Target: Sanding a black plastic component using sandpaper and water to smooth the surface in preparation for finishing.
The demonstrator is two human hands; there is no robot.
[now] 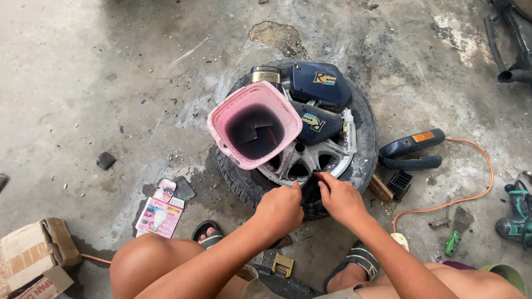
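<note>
A car wheel with a black tyre point(363, 149) and a dirty alloy rim point(302, 160) lies flat on the concrete floor. My left hand point(280, 209) and my right hand point(339, 196) meet at its near edge, fingers closed around a small dark part point(310, 191) that I cannot identify. A pink square bucket point(221, 119), stained black inside, rests on the wheel. Two dark blue motorcycle side covers point(320, 83) and a white spray bottle point(349, 130) lie beside it.
A blue power tool point(413, 149) with an orange cable point(487, 177) lies right of the wheel, near a brush point(382, 188), a green-handled tool point(453, 242) and a green tool point(518, 213). Pink packets point(159, 213) and a cardboard box point(30, 254) sit left. An exhaust pipe point(512, 75) is top right.
</note>
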